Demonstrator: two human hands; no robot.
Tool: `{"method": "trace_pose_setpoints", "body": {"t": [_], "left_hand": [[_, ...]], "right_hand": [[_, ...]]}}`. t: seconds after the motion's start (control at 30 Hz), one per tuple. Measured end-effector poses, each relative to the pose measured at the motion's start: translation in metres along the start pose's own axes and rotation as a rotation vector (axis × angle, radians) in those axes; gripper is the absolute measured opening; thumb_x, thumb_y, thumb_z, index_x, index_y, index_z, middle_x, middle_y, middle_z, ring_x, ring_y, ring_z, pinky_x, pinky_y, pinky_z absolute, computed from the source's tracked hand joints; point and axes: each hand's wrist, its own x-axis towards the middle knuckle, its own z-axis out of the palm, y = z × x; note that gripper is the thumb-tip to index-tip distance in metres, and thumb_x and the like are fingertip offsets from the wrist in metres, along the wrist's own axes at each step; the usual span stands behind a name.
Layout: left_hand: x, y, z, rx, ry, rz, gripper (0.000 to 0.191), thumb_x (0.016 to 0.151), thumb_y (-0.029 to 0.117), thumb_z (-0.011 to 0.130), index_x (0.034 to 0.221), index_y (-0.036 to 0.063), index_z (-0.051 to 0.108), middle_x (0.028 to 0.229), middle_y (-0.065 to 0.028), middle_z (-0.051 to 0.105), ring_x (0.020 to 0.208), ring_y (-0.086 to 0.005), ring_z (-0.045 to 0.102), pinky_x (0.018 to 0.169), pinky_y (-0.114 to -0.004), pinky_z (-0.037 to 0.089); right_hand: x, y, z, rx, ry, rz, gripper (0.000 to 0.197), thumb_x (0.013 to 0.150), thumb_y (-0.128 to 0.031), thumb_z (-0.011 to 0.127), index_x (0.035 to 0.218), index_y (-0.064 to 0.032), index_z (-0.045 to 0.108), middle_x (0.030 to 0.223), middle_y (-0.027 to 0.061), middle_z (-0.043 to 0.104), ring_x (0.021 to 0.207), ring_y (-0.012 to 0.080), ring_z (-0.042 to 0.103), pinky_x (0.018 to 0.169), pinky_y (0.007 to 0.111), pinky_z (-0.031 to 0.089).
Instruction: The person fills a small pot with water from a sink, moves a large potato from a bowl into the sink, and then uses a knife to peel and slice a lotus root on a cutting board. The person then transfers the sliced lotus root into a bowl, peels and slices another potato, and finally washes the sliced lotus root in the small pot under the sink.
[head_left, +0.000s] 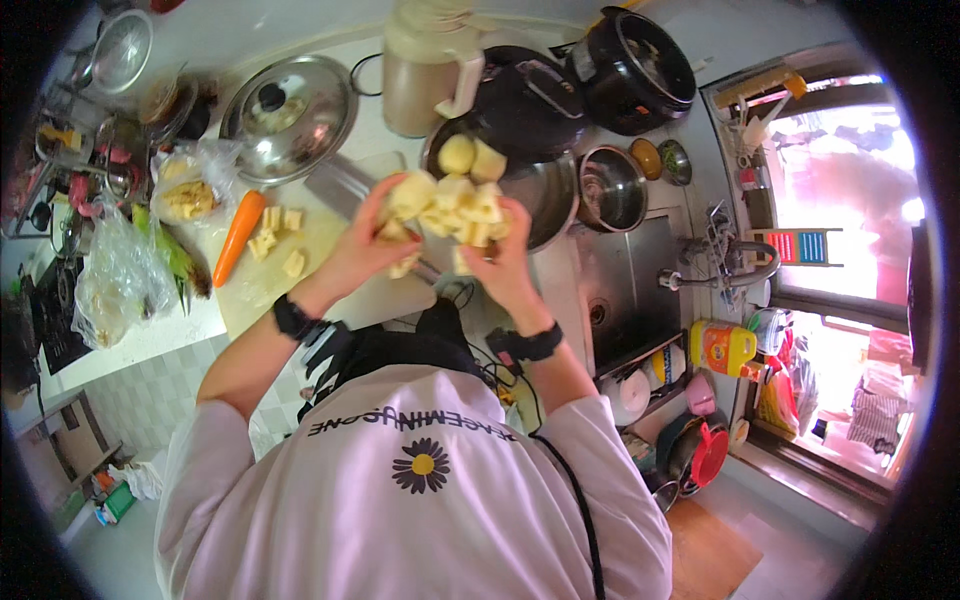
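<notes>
My left hand (364, 251) and my right hand (508, 266) cup a heap of pale yellow cut chunks (450, 206), which look like potato, between them. The heap is held above the cutting board's right edge and the near-left rim of a steel pan (551, 199). Two larger peeled pieces (465, 157) show just beyond it, over the pan. Beneath my left hand, a cleaver (341, 187) lies on the pale cutting board (382, 300), partly hidden. Several loose chunks (264, 244) and a peeled carrot (240, 236) rest on the board's left side.
Left of the board are a corn cob in its husk (169, 247) and plastic bags (124, 281). Behind stand a lidded steel pan (292, 116), a beige jug (424, 82) and a black pot (637, 71). A steel bowl (611, 187) sits near the sink (637, 277) and faucet (720, 262).
</notes>
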Motion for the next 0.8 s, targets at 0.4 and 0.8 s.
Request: {"method": "trace_pose_setpoints", "body": {"t": [0.4, 0.8], "left_hand": [[0.284, -0.121, 0.247, -0.236, -0.080, -0.603, 0.061, 0.079, 0.004, 0.060, 0.130, 0.0103, 0.028, 0.124, -0.0091, 0.040, 0.106, -0.0212, 0.049, 0.074, -0.037, 0.053], [0.230, -0.059, 0.188, 0.017, -0.267, -0.447, 0.037, 0.086, 0.016, 0.052, 0.119, -0.0001, 0.047, 0.106, -0.0082, 0.058, 0.092, -0.0149, 0.057, 0.078, -0.029, 0.047]], "right_hand": [[0.055, 0.108, -0.292, 0.182, 0.286, 0.680, 0.056, 0.079, -0.014, 0.062, 0.126, -0.0079, 0.033, 0.112, 0.0110, 0.050, 0.094, 0.0206, 0.055, 0.061, 0.034, 0.053], [0.044, 0.150, -0.345, 0.143, 0.481, 0.463, 0.033, 0.086, -0.012, 0.054, 0.115, 0.0032, 0.050, 0.101, 0.0124, 0.056, 0.081, 0.0186, 0.057, 0.070, 0.030, 0.048]]}}
